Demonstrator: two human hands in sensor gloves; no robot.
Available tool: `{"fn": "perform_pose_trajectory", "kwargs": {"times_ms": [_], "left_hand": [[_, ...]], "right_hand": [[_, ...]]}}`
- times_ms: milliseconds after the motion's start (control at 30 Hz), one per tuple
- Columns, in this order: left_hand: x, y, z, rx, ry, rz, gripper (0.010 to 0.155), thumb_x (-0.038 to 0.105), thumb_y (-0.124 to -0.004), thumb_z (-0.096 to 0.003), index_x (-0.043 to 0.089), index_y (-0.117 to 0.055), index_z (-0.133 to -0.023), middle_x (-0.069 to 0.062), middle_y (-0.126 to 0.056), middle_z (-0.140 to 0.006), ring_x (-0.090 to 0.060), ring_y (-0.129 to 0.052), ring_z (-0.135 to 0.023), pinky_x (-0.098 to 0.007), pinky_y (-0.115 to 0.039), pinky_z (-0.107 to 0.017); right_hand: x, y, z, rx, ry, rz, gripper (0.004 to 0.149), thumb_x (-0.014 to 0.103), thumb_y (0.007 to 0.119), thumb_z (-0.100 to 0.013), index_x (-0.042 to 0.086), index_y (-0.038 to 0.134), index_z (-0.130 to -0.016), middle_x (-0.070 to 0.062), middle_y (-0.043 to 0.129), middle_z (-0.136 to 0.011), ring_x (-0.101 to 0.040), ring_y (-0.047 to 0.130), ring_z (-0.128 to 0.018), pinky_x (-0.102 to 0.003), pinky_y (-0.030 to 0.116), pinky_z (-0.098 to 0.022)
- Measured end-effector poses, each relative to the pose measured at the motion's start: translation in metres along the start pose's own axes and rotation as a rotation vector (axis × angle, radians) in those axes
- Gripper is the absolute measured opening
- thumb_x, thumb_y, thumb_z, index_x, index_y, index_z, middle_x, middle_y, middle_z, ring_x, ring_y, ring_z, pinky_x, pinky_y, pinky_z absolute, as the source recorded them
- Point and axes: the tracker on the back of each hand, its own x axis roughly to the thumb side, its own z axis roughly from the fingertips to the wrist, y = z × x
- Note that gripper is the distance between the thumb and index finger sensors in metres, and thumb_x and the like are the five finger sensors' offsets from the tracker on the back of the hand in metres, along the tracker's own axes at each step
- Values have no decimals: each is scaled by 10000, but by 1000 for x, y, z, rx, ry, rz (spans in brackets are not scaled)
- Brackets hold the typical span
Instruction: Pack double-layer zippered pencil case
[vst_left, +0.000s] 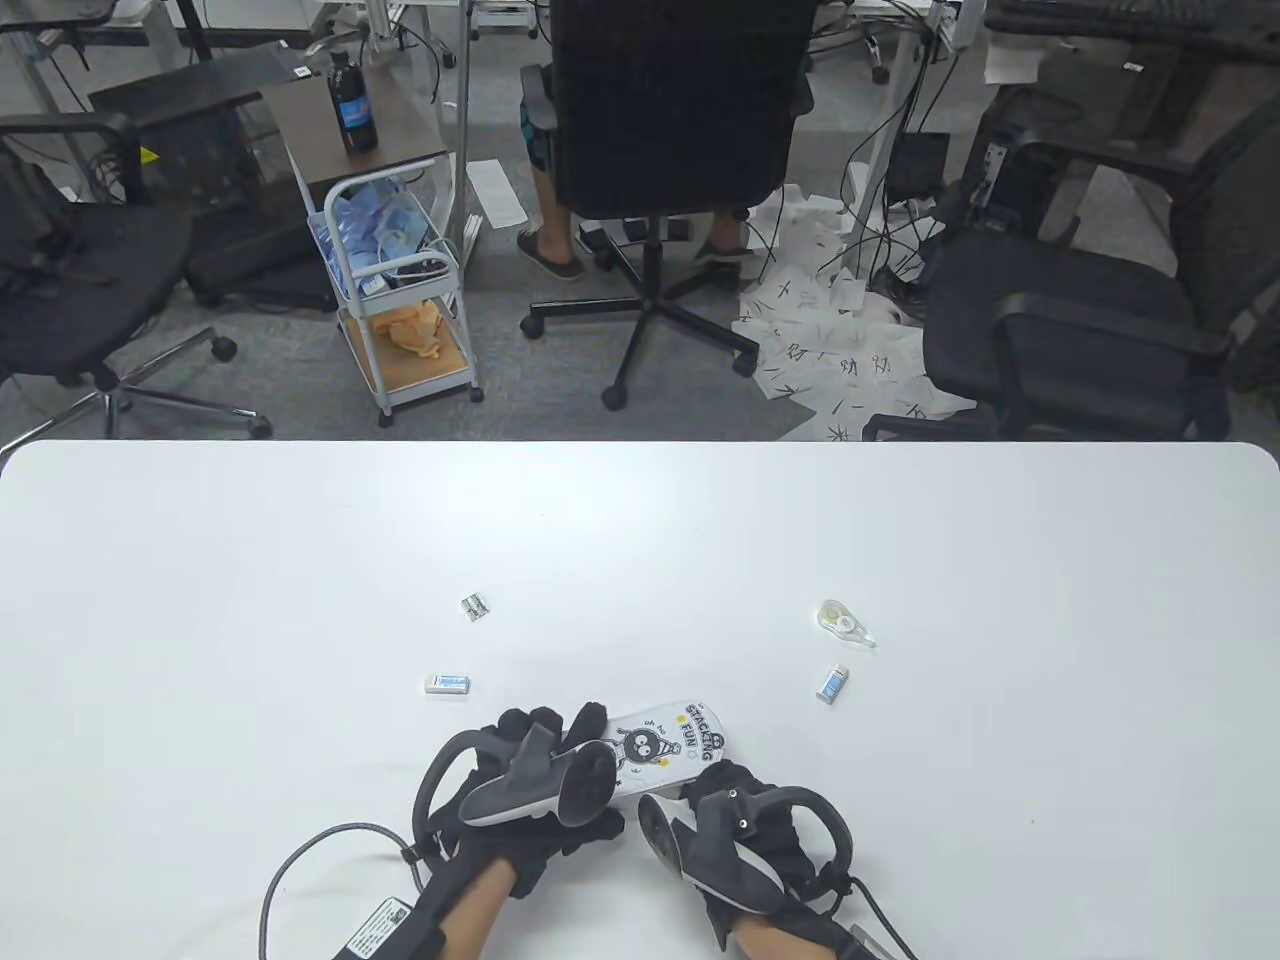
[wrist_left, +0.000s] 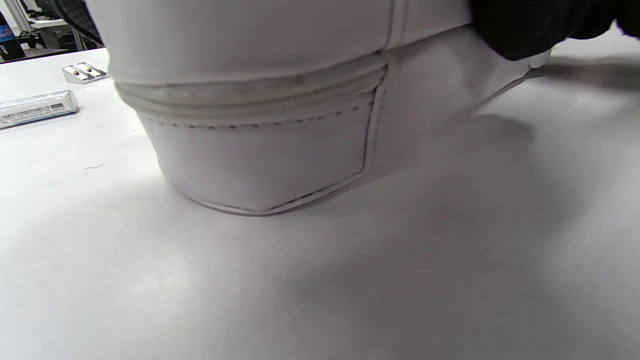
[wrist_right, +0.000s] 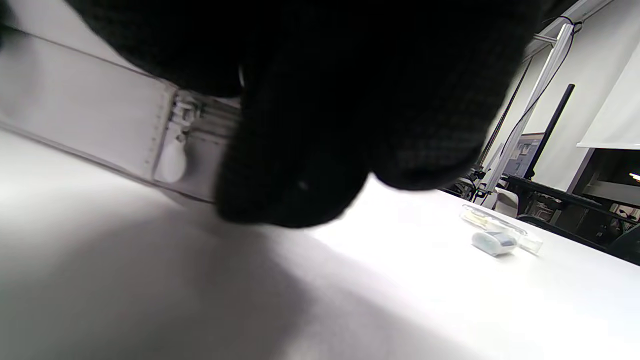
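While lying slantwise between hands, pencil case (vst_left: 668, 748) pointed far-right; held at near-left end by left hand (vst_left: 530, 790), right hand (vst_left: 745, 830) touching zipper side, grip unclear.

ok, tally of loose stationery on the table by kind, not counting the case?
eraser: 2, the second one on the right
pencil sharpener: 1
correction tape: 1
Total: 4
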Motion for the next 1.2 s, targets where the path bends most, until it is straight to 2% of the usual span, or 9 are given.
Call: {"fn": "perform_pose_trajectory", "kwargs": {"times_ms": [300,367,533,700,833,900,1000,1067,1200], "left_hand": [[-9,3,4,-12,-112,104,1108,694,-841,-456,94,-316,-1226,-322,-515,-1083,-587,-550,-892,-752,-568,-691],[-4,3,7,-14,-183,88,1120,674,-883,-432,134,-314,-1231,-281,-492,-1108,-569,-525,-919,-752,-520,-704],[4,8,5,-42,-276,48,1119,585,-969,-394,194,-324,-1220,-250,-471,-1134,-542,-514,-960,-750,-423,-691],[22,15,4,-22,-413,-25,1114,462,-1045,-357,289,-346,-1206,-226,-399,-1161,-521,-426,-1012,-725,-359,-676],[25,24,-2,10,-379,-43,1084,423,-1049,-359,336,-343,-1177,-261,-205,-1186,-604,-260,-1015,-728,-335,-666],[15,28,-3,71,-294,17,1148,360,-1067,-357,268,-278,-1186,-290,-134,-1167,-630,-251,-1005,-768,-354,-658],[4,29,-5,81,-198,68,1036,319,-1015,-430,109,-344,-1191,-338,-317,-1162,-598,-503,-1002,-743,-498,-676],[0,29,-7,-1,-232,142,969,251,-998,-457,59,-373,-1172,-332,-658,-1063,-396,-883,-897,-603,-709,-695],[-11,31,-4,-56,-289,428,667,75,-733,-581,9,-397,-1153,-400,-672,-1027,-429,-923,-882,-588,-750,-673]], "right_hand": [[-72,21,-17,352,55,-473,461,418,725,-518,139,851,-862,-91,946,-786,-157,1002,-522,-367,870,-448],[-86,24,-18,325,98,-509,447,382,744,-475,187,860,-861,-75,934,-803,-191,986,-542,-396,852,-463],[-78,23,-21,280,2,-418,450,375,717,-416,300,863,-836,9,927,-804,-167,954,-577,-380,827,-507],[-52,16,-17,403,-215,-560,441,336,743,-414,282,875,-831,-2,856,-887,-246,861,-729,-435,740,-593],[-42,8,-18,322,-317,-325,438,385,719,-424,293,864,-827,20,883,-852,-191,911,-674,-377,801,-550],[-44,13,-18,441,-329,-454,439,378,717,-460,202,859,-836,-48,889,-827,-219,911,-657,-400,795,-539],[-47,24,-19,579,-400,-658,447,402,705,-519,126,862,-833,-84,910,-797,-243,925,-635,-423,799,-522],[-41,29,-19,641,-411,-776,447,373,714,-534,66,860,-824,-137,911,-780,-287,922,-620,-454,789,-509],[-35,24,-17,602,-462,-708,443,386,711,-530,85,865,-818,-122,918,-779,-271,928,-623,-440,798,-514]]}}
